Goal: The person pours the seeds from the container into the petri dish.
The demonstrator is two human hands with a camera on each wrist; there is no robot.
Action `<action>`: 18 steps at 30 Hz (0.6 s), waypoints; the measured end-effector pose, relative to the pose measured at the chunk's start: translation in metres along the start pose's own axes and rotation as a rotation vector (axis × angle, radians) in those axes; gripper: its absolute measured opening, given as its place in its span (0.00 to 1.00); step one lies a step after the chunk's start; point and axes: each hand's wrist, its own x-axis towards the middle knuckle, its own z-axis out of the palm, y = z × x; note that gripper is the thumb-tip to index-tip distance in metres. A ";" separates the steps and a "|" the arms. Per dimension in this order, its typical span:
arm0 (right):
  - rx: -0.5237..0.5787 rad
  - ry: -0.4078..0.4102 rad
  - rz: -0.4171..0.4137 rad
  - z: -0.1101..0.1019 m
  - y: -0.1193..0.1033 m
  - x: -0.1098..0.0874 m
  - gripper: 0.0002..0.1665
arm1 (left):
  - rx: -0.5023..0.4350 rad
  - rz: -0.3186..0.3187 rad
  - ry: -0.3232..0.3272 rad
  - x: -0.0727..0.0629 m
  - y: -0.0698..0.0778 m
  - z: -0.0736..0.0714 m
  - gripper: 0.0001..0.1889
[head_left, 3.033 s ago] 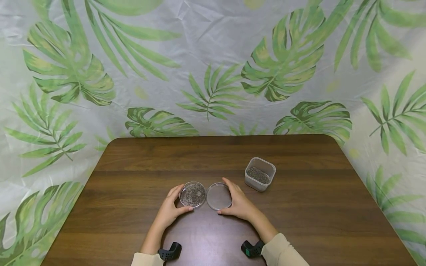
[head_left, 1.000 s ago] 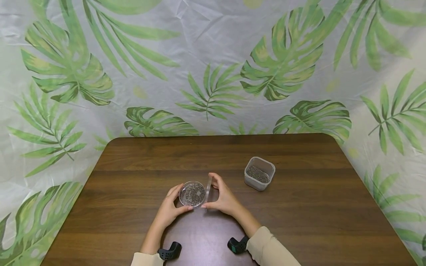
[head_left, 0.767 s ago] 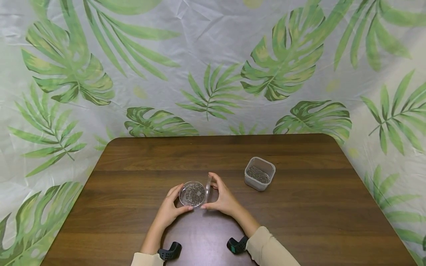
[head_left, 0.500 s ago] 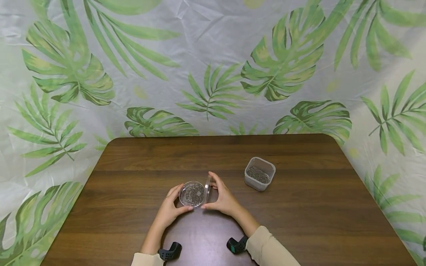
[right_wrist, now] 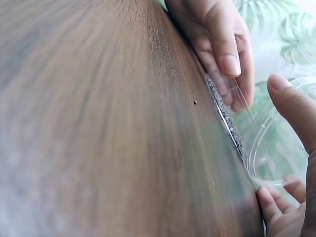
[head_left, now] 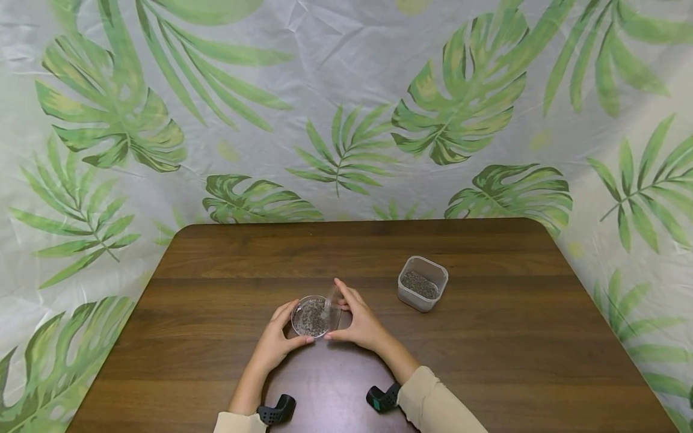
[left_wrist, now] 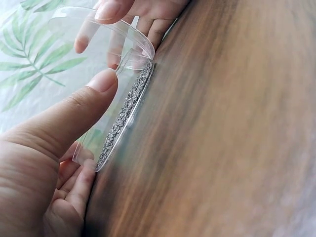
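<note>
A round clear petri dish [head_left: 296, 328] with a layer of grey granules [left_wrist: 123, 111] lies flat on the brown table [head_left: 216, 361]. My left hand [head_left: 275, 341] grips its left side, thumb at the near rim and fingers round the far side. My right hand [head_left: 363, 323] holds the clear petri dish lid [head_left: 332, 308] by its edge, thumb near and fingers far. The lid [right_wrist: 256, 160] stands steeply tilted, its lower edge right at the dish's right end and its upper part leaning over the granules.
A translucent square tub [head_left: 406, 296] with similar grey granules in the bottom stands to the right, beyond my right hand. One dark grain [right_wrist: 195, 102] lies on the wood near the dish. A leaf-print sheet [head_left: 346, 90] hangs behind the table's far edge.
Three seconds ago the lid lay flat beside the dish. My right hand has lifted it on edge, moved it left and now leans it over the dish. The left hand has stayed put.
</note>
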 end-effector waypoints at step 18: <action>-0.043 -0.051 0.022 0.002 -0.002 0.007 0.62 | 0.014 -0.004 0.003 0.001 -0.002 0.001 0.45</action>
